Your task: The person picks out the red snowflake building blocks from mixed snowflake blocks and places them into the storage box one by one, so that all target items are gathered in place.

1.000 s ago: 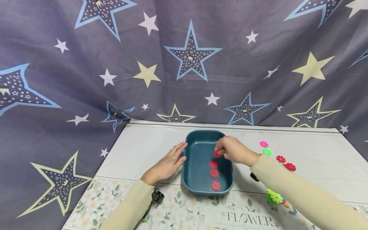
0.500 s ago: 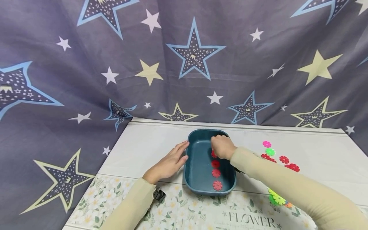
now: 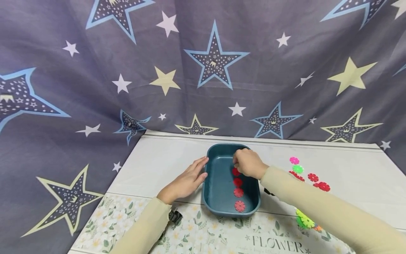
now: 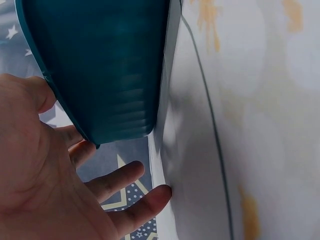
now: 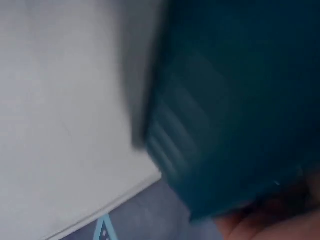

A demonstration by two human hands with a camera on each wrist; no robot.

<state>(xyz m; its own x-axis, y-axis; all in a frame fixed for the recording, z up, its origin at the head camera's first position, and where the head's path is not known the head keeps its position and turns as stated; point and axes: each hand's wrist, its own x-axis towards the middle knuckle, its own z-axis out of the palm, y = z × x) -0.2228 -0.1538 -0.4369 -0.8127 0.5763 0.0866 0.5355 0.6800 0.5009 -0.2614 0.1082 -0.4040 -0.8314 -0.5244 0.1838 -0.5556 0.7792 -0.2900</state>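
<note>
A dark teal rectangular tub point(image 3: 221, 197) stands on the table. Inside, along its right half, several red flower-shaped discs point(image 3: 238, 192) lie in a row. My left hand point(image 3: 185, 180) rests its fingers against the tub's left rim; in the left wrist view the fingers point(image 4: 117, 182) are spread beside the tub wall. Over the tub's far right part is my right hand point(image 3: 248, 163), fingers curled downward, just beyond the farthest visible red disc. Its fingertips are hidden, so anything between them does not show. The right wrist view is dark and blurred, mostly showing the tub's outer wall point(image 5: 200, 115).
Right of the tub lie more red discs point(image 3: 323, 186), a pink disc point(image 3: 294, 160) and a green disc point(image 3: 297, 169). A yellow-green pile of discs point(image 3: 305, 219) sits partly behind the right sleeve point(image 3: 304, 190). A star-patterned curtain point(image 3: 203, 70) hangs behind the table.
A red disc held by my right hand a second ago now lies at the far end of the row. That hand has moved slightly farther away from me; the left hand stays put.
</note>
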